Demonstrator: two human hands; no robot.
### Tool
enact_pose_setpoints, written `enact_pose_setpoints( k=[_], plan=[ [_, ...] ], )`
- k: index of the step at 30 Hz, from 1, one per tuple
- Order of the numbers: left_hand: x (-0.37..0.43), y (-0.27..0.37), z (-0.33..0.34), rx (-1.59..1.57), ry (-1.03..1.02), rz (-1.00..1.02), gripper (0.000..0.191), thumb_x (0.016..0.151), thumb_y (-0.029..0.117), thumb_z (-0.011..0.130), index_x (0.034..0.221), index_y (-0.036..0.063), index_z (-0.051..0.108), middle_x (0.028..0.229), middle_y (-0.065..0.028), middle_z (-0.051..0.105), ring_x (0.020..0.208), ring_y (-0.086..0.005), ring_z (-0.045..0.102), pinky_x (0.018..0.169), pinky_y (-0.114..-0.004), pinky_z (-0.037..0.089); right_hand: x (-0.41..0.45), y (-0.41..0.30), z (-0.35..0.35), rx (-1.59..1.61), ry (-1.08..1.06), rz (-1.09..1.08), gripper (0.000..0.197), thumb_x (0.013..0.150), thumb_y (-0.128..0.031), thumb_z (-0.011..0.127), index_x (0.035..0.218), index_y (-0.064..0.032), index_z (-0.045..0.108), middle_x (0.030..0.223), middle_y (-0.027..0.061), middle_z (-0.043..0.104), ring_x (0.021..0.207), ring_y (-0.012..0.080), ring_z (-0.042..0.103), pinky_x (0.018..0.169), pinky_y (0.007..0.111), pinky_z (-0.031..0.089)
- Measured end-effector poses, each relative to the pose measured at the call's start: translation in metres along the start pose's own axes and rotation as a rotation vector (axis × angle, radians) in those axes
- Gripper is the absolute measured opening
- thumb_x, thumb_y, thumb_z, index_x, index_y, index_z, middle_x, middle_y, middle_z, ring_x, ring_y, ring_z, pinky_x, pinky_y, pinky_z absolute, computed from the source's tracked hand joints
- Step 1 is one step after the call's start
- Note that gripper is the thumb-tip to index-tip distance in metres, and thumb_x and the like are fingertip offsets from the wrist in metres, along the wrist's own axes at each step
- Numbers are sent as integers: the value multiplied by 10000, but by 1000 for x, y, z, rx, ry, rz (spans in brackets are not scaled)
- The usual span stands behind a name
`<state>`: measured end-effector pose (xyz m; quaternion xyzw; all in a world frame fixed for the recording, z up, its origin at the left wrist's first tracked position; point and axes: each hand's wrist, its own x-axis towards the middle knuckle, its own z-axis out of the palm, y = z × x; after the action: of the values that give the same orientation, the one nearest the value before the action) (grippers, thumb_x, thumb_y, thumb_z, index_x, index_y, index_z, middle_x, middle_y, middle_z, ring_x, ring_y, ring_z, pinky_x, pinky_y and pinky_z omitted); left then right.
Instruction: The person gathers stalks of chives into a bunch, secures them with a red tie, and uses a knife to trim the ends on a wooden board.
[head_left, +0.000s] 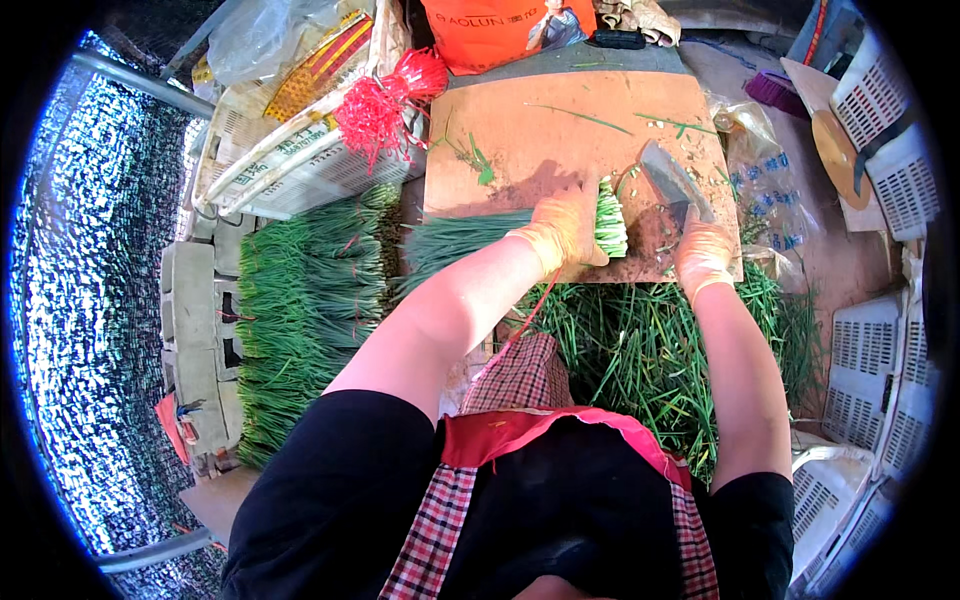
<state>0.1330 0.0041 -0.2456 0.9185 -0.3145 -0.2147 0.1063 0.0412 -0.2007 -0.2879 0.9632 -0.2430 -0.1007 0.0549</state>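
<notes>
A bundle of green chives (472, 236) lies across the lower part of a wooden board (517, 112), its pale cut ends facing right. My left hand (568, 225), in a thin orange glove, is closed around the bundle close to those ends. In my right hand (703, 247), gloved the same way, is the handle of a wide-bladed knife (671, 176). The blade points up and left over the board, apart from the chives. Soil and small trimmings are scattered on the board between the knife and the bundle.
Tied chive bundles (315, 300) are stacked at left beside concrete blocks (199, 337). A plastic crate (292, 172) stands above them, with red ties (375, 112) hanging at its corner. Loose chive leaves (630, 352) heap below the board. White crates (862, 367) line the right side.
</notes>
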Motion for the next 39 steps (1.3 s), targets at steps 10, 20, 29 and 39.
enact_pose_setpoints(
  k=[10,20,29,39],
  plan=[
    [-3,14,-4,78,60,-23,833,533,346,848,1174,-29,471,1082,-235,609,1012,-377,597,852,-423,496,-120,5,-59,857,-109,-145,313,861,-138,529,1141,2,532,914,255,645,875,411,631,762,452,511],
    [-3,16,-2,101,103,-16,584,595,221,797,1062,-30,551,1033,-234,629,1017,-364,609,827,-415,515,-122,-2,-54,794,-246,-166,231,852,-148,540,1015,14,526,870,267,633,848,437,613,742,482,493],
    [1,15,-5,114,76,16,472,619,140,770,1004,-35,562,1029,-230,636,991,-378,620,806,-425,525,-58,-36,-86,956,-437,-85,209,832,-138,498,966,19,534,639,174,582,488,283,593,464,403,494],
    [10,14,0,97,94,-16,518,606,210,768,1021,-26,567,1013,-230,639,980,-371,629,817,-430,520,-55,-51,-47,521,-589,-388,154,842,-110,547,929,5,600,795,135,602,691,268,584,610,376,479]
  ],
)
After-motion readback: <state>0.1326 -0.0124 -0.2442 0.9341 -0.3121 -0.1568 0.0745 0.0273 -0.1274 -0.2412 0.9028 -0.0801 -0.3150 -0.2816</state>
